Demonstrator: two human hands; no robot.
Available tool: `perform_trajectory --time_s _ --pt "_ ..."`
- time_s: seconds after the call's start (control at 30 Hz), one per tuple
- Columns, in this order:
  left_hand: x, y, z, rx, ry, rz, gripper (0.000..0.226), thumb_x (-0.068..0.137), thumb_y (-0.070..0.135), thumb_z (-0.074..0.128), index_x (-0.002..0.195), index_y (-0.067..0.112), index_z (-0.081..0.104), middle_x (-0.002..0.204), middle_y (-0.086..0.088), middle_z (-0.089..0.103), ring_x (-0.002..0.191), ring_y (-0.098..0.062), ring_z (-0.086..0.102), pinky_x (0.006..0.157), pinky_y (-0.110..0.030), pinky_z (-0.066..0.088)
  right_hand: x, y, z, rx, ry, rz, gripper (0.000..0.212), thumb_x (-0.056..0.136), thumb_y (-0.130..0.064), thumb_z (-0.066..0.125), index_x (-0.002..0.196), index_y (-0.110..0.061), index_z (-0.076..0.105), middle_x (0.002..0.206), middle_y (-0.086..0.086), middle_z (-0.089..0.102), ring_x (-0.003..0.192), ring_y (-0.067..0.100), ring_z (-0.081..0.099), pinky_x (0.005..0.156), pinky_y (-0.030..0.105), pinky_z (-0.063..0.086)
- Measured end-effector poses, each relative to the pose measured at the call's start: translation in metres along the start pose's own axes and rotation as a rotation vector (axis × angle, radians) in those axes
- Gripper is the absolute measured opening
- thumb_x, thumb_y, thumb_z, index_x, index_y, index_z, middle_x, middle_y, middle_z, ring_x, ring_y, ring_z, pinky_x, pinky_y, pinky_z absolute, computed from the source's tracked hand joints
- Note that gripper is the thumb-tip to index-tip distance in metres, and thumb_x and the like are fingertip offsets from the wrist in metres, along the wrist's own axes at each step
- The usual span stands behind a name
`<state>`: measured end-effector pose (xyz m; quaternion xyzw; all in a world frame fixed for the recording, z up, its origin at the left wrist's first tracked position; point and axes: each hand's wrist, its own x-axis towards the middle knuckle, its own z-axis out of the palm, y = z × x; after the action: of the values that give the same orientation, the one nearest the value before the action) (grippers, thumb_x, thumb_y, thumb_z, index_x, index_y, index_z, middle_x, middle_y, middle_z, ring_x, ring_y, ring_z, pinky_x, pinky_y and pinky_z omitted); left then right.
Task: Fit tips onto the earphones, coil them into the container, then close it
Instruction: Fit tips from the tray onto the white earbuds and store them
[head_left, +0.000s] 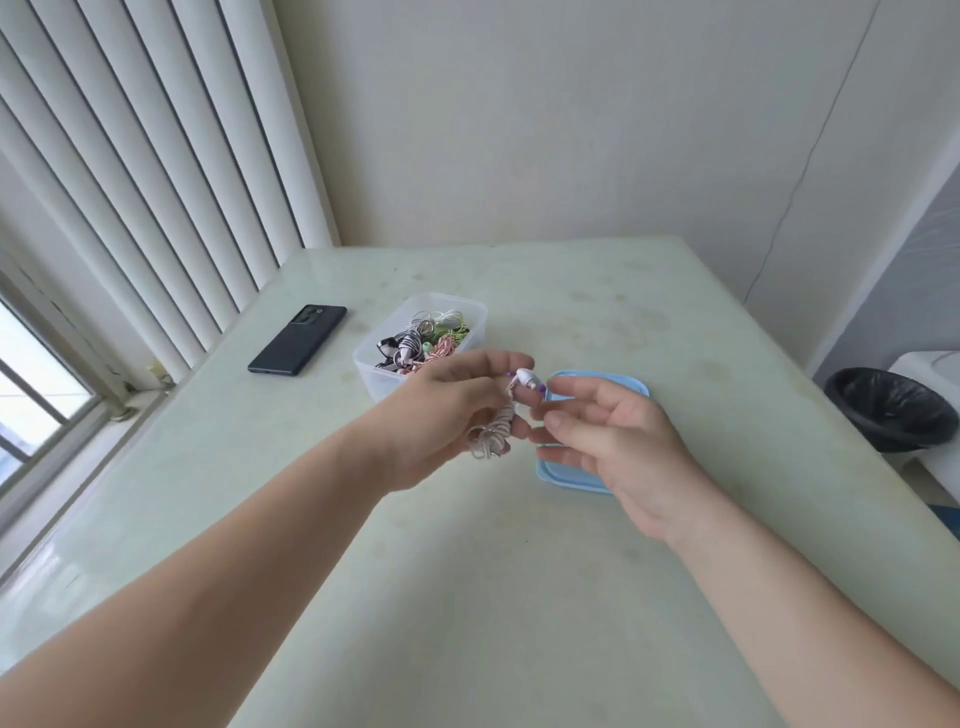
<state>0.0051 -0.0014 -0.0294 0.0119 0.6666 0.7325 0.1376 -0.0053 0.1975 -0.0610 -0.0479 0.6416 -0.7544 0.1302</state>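
My left hand (447, 410) holds a coiled white earphone cable (491, 436) above the table, its fingers curled round the bundle. A white earbud with a purple tip (527, 378) sticks up from the top of the coil. My right hand (613, 436) hovers just right of the coil with relaxed fingers, its fingertips close to the earbud; whether they touch it is unclear. Behind my left hand stands the clear plastic container (382, 376), open and holding several coiled earphones (426, 340). The blue lid (636, 387) lies flat on the table under my right hand.
A black phone (297, 340) lies on the pale green table (467, 597) left of the container. Vertical blinds (156, 182) and a window run along the left edge. A black-lined bin (891, 408) stands off the table at the right.
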Motion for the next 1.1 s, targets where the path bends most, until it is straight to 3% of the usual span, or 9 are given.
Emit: perform_trajectory --time_s 0.13,0.23,0.3,0.4,0.5,0.7,0.87,0.97,1.1 --pt "0.010 -0.012 0.011 -0.032 -0.010 -0.004 0.028 0.103 0.004 0.056 0.128 0.005 0.067 0.105 -0.011 0.071 0.078 -0.022 0.065 0.068 -0.032 0.050 0.006 -0.007 -0.008 -0.034 -0.007 -0.031 0.018 0.093 -0.003 0.068 0.112 -0.006 0.070 0.101 0.016 0.078 0.090 0.037 0.075 0.076 0.040 0.059" --pt "0.022 -0.020 0.019 -0.021 0.085 0.034 0.022 0.101 0.016 0.066 0.118 0.004 0.071 0.094 -0.006 0.070 0.070 -0.017 0.063 0.067 -0.030 0.051 0.018 -0.012 -0.023 -0.147 0.167 -0.061 0.006 0.092 -0.008 0.071 0.097 -0.008 0.075 0.085 0.013 0.077 0.066 0.022 0.068 0.053 0.031 0.051" --pt "0.031 -0.023 0.025 -0.013 0.122 0.048 0.019 0.099 0.016 0.068 0.114 0.005 0.071 0.092 -0.007 0.071 0.070 -0.019 0.065 0.068 -0.031 0.051 0.031 -0.013 -0.038 -0.279 0.304 -0.102 0.006 0.092 -0.009 0.071 0.092 -0.013 0.075 0.079 0.009 0.076 0.057 0.013 0.061 0.048 0.025 0.044" --pt "0.045 -0.026 0.037 -0.058 0.147 0.066 0.017 0.094 0.007 0.073 0.110 0.008 0.067 0.089 -0.012 0.075 0.073 -0.025 0.069 0.073 -0.036 0.054 0.050 -0.007 -0.060 -0.459 0.436 -0.151 0.012 0.091 -0.011 0.067 0.088 -0.020 0.074 0.077 0.000 0.074 0.058 0.001 0.063 0.061 0.021 0.049" --pt "0.054 -0.031 0.041 -0.188 0.139 0.078 0.025 0.089 0.004 0.074 0.111 0.010 0.065 0.089 -0.016 0.075 0.075 -0.031 0.070 0.081 -0.042 0.055 0.059 0.003 -0.075 -0.579 0.514 -0.165 0.014 0.092 -0.014 0.065 0.086 -0.022 0.074 0.077 -0.009 0.072 0.057 -0.006 0.059 0.059 0.011 0.045" --pt "0.052 -0.046 0.038 -0.284 0.108 0.096 0.015 0.100 0.007 0.063 0.113 0.005 0.068 0.091 -0.018 0.072 0.075 -0.028 0.072 0.078 -0.038 0.060 0.059 0.009 -0.088 -0.817 0.405 -0.071 0.015 0.093 -0.017 0.064 0.089 -0.022 0.077 0.072 -0.014 0.069 0.058 -0.002 0.058 0.054 0.011 0.041" --pt "0.048 -0.049 0.036 -0.300 0.124 0.110 0.017 0.087 0.017 0.070 0.102 0.009 0.072 0.087 -0.018 0.074 0.072 -0.027 0.074 0.075 -0.038 0.063 0.056 0.013 -0.084 -1.005 0.384 -0.129 0.010 0.090 -0.014 0.069 0.090 -0.007 0.076 0.094 0.011 0.071 0.082 0.030 0.067 0.076 0.034 0.056" --pt "0.043 -0.050 0.032 -0.330 0.138 0.121 0.022 0.088 0.017 0.070 0.108 0.007 0.072 0.087 -0.018 0.075 0.074 -0.026 0.074 0.075 -0.037 0.062 0.054 0.012 -0.083 -0.990 0.368 -0.108 0.008 0.090 -0.013 0.071 0.090 -0.018 0.077 0.093 -0.001 0.070 0.079 0.016 0.066 0.071 0.022 0.047" --pt "0.042 -0.052 0.026 -0.313 0.143 0.122 0.020 0.101 0.005 0.059 0.119 0.003 0.068 0.095 -0.021 0.076 0.082 -0.029 0.076 0.081 -0.040 0.062 0.049 0.007 -0.082 -0.913 0.409 -0.177 0.009 0.086 -0.014 0.073 0.079 -0.021 0.073 0.073 -0.008 0.070 0.061 0.003 0.061 0.061 0.013 0.047"
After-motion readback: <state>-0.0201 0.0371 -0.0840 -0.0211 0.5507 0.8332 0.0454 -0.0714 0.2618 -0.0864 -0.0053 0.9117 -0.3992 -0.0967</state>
